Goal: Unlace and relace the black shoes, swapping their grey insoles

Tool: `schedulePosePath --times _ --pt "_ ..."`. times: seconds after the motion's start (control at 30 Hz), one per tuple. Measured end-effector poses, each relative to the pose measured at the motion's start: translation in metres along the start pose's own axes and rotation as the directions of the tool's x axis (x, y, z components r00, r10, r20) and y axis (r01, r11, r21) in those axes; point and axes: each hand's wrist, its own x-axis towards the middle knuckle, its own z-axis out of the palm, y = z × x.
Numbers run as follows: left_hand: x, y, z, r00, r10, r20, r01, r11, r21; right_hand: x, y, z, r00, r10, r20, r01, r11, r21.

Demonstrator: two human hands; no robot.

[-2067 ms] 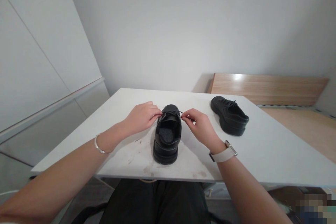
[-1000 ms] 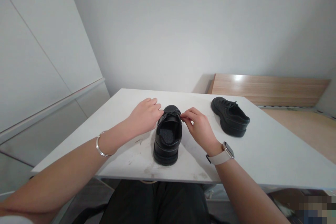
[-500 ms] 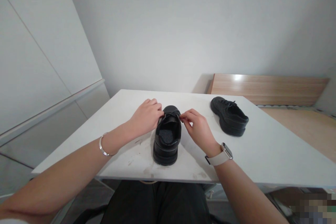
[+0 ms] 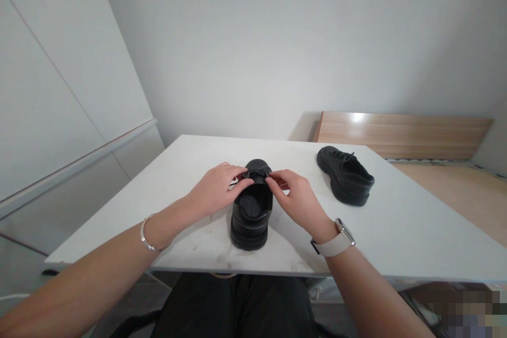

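A black lace-up shoe (image 4: 249, 227) stands on the white table in front of me, heel towards me and toe pointing away. Its black shoelace (image 4: 258, 173) is tied in a bow across the front of the opening. My left hand (image 4: 217, 185) is at the bow's left side, thumb and fingers apart, with a bit of lace showing in the gap. From the right, my right hand (image 4: 298, 195) pinches the lace between thumb and index finger. A second black shoe (image 4: 350, 185), also laced, rests farther right, untouched.
Dark smudges mark the white table (image 4: 415, 232) around the near shoe. Behind it rises a plain wall (image 4: 253, 53). A wooden headboard (image 4: 404, 134) stands at the back right, and a white cabinet (image 4: 67, 63) on the left.
My left thumb and fingers have spread apart, and that hand has turned lower beside the bow. My right fingertips have shifted slightly left, in over the lace. Both shoes stay put.
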Motion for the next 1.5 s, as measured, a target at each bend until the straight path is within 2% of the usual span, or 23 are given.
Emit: schedulePosePath --times 0.23,0.47,0.53,0.63,0.73,0.8,1.03,1.3,1.37,1.5 --pt "0.003 0.003 -0.003 0.996 -0.082 0.047 0.08 0.996 0.036 -0.002 -0.005 0.001 1.0 0.01 -0.005 -0.01 1.0 -0.008" --pt "0.011 0.012 -0.007 0.985 -0.049 0.167 0.019 0.985 0.174 -0.001 -0.016 -0.002 0.997 -0.076 -0.032 0.073 0.994 -0.088" --pt "0.012 0.013 -0.008 0.981 -0.052 0.19 0.011 0.977 0.213 -0.001 -0.011 -0.002 0.994 -0.097 -0.056 0.095 0.995 -0.034" --pt "0.015 0.011 -0.009 0.977 -0.042 0.208 -0.009 0.971 0.238 -0.002 0.003 -0.003 0.996 -0.054 -0.068 0.064 0.985 0.16" --pt "0.017 0.009 -0.009 0.976 -0.027 0.216 -0.025 0.971 0.236 -0.002 0.016 -0.003 0.999 -0.002 -0.036 0.015 0.926 0.376" --pt "0.019 0.008 -0.007 0.977 -0.011 0.214 -0.04 0.972 0.23 -0.002 0.021 -0.003 0.999 0.003 -0.047 0.017 0.906 0.422" --pt "0.016 0.008 0.0 0.985 -0.03 0.168 -0.011 0.97 0.241 0.002 0.023 -0.003 0.981 0.037 -0.192 0.019 0.958 0.285" --pt "0.011 0.008 0.007 0.993 -0.045 0.108 0.02 0.976 0.217 0.007 0.033 -0.001 0.989 0.11 -0.104 -0.081 0.964 0.254" --pt "0.01 0.006 0.01 0.997 -0.039 0.069 0.025 0.981 0.194 0.006 0.034 0.0 0.994 0.067 -0.092 -0.049 0.981 0.186" --pt "0.005 0.0 0.018 0.998 -0.04 -0.044 0.043 0.997 0.064 0.003 0.031 -0.001 0.994 -0.094 -0.059 0.094 0.996 0.004"
